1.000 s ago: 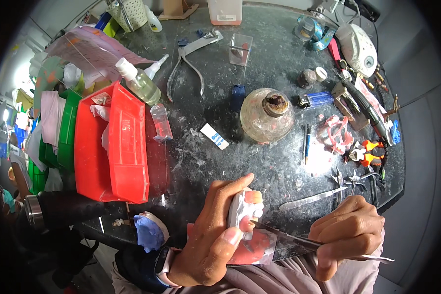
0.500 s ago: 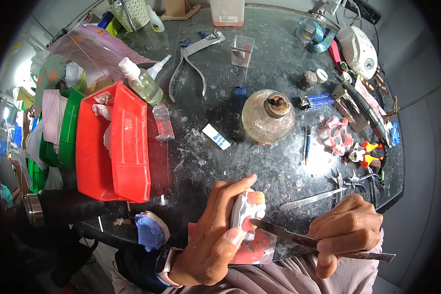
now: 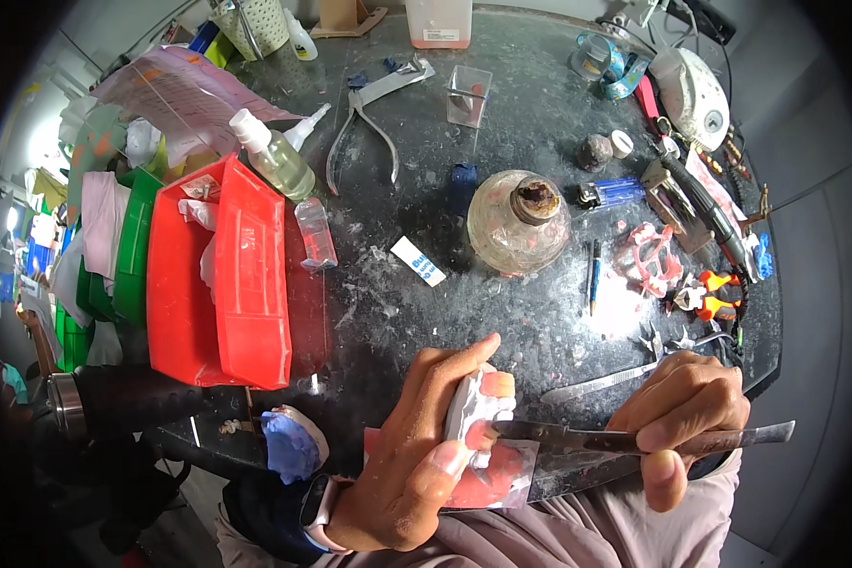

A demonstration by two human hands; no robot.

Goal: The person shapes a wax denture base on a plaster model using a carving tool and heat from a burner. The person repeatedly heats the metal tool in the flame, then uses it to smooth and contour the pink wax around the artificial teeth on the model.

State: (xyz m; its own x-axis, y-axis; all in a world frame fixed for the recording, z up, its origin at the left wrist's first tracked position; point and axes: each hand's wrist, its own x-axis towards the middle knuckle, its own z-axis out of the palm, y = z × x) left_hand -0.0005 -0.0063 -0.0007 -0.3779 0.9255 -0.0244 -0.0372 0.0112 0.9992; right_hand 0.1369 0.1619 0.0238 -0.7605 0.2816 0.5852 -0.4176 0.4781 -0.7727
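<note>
In my left hand (image 3: pixel 412 445) is a white dental cast (image 3: pixel 464 407) with pink wax on it, my fingers behind it and my thumb in front. My right hand (image 3: pixel 686 417) grips a wax knife (image 3: pixel 596 438) by its handle, thumb below. The knife lies nearly level, its left tip at the cast's right side by the pink wax; whether it touches, I cannot tell. Below the cast, a pink wax sheet (image 3: pixel 487 483) in clear wrapping lies partly behind my left hand. A blue-and-cream dental cast (image 3: pixel 293 445) rests to the left of that hand.
Beyond my hands stands a glass spirit lamp (image 3: pixel 519 232) with a charred wick. Red bins (image 3: pixel 255 303) and a spray bottle (image 3: pixel 279 161) occupy the left. Toward the right lie tweezers (image 3: pixel 601 383), a blue pen (image 3: pixel 594 279), a lighter (image 3: pixel 610 194) and orange-handled pliers (image 3: pixel 715 298). Larger pliers (image 3: pixel 359 133) lie farther back.
My right hand has shifted slightly right and up, drawing the knife tip back toward the cast's right edge. The knife has turned closer to level. My left hand and the cast have barely moved.
</note>
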